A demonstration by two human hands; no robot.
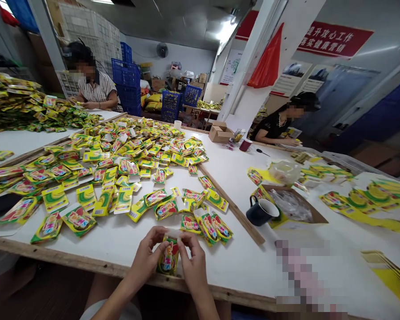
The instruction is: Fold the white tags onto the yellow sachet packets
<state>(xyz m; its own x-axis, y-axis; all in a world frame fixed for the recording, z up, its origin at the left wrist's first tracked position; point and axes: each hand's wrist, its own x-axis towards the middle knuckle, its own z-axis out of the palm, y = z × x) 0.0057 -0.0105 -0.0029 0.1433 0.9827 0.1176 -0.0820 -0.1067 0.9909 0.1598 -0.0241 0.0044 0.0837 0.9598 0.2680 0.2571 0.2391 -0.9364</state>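
Held box (169, 261): at the near edge of the surface (246, 266), in front of the person, printed face toward the viewer, white flap at its far end; whether it rests on the surface cannot be told.
Left hand (147, 257): enters from lower left, fingers arched around the far end, thumb against the printed face; grasping the box.
Right hand (194, 261): mirrors this pose on the opposite side, fingers curled toward the flap, thumb pointing up along the box; also grasping it.
Nearest obstacles: loose boxes (206, 227) just beyond the right hand, some overlapping.
Pile (133, 155): many similar yellow-green boxes, heaped beyond and to the left.
Wooden strip (235, 209): runs obliquely between the boxes and the dark mug (262, 211).
Right portion: beside the mug, an open carton (315, 218) containing clear plastic; farther right, flat printed sheets (370, 200).
Far side: a brown cardboard box (220, 133) near a dark red cup (245, 145).
Co-workers: one person (98, 91) far left, another (273, 126) far right.
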